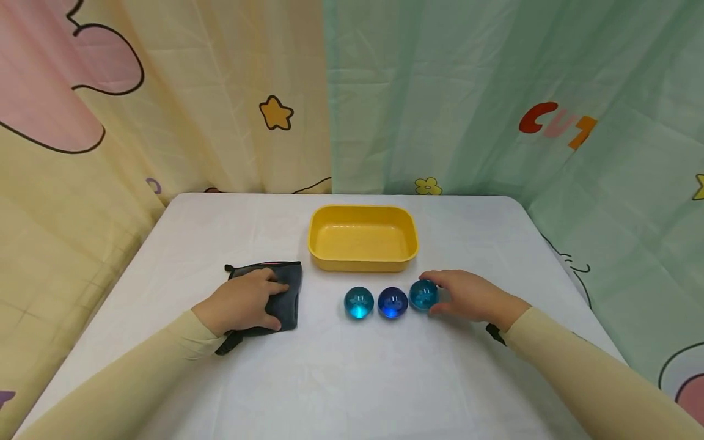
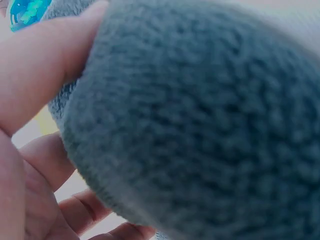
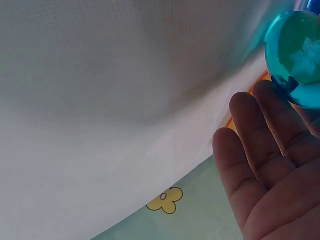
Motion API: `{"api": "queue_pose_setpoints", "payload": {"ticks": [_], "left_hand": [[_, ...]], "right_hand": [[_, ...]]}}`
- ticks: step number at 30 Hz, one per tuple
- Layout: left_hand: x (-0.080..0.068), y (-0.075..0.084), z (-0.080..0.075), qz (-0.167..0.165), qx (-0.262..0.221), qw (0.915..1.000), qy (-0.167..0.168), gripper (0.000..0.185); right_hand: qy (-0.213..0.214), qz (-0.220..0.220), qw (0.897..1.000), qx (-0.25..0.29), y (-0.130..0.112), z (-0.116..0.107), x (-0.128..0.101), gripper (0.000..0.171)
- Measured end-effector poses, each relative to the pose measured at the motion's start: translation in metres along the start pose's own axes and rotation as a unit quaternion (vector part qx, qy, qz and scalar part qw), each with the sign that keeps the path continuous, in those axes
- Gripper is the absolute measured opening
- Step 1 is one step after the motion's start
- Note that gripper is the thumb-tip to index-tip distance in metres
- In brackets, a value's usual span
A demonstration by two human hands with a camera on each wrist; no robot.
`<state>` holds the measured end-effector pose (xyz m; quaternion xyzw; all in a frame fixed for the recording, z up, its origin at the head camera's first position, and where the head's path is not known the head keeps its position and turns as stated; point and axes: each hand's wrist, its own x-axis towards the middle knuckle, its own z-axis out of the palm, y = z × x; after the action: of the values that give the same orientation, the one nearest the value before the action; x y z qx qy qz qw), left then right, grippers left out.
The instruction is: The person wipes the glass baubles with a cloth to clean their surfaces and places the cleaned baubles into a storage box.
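My left hand (image 1: 244, 300) rests on a dark grey cloth (image 1: 287, 299) with dark edging, its thumb and fingers spread apart. In the left wrist view the fuzzy cloth (image 2: 200, 120) bulges up close, with the thumb and fingertips touching it. My right hand (image 1: 464, 296) holds a clear teal ball (image 1: 423, 296) from its right side, the thumb at the near side and a finger at the far side. Left of it on the table are a dark blue ball (image 1: 393, 303) and another teal ball (image 1: 359, 303). The right wrist view shows three outstretched fingers beside the teal ball (image 3: 295, 75).
Behind the balls stands a yellow rectangular tub (image 1: 363, 266) with nothing visible inside. All of it sits on a white-covered table (image 1: 352, 385). Patterned curtains, yellow on the left (image 1: 220, 73) and green on the right (image 1: 440, 79), hang around the table.
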<state>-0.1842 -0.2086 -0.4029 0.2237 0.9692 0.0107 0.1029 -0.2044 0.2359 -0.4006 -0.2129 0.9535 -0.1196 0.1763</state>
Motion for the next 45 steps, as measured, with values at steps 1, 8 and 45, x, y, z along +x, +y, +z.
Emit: {"api": "queue_pose_setpoints", "payload": {"ticks": [1,8,45], "left_hand": [[0.000,0.000,0.000,0.002,0.001,1.0000,0.002,0.075],[0.000,0.001,0.001,0.018,0.011,0.9990,0.039,0.050],[0.016,0.072,-0.074,0.089,-0.523,0.8281,0.180,0.024]], "right_hand": [[0.001,0.001,1.000,0.004,0.000,0.000,0.000,0.070],[0.011,-0.003,1.000,0.015,0.001,0.000,-0.002,0.068],[0.213,-0.197,0.955,0.066,-0.088,-0.055,-0.003,0.061]]}}
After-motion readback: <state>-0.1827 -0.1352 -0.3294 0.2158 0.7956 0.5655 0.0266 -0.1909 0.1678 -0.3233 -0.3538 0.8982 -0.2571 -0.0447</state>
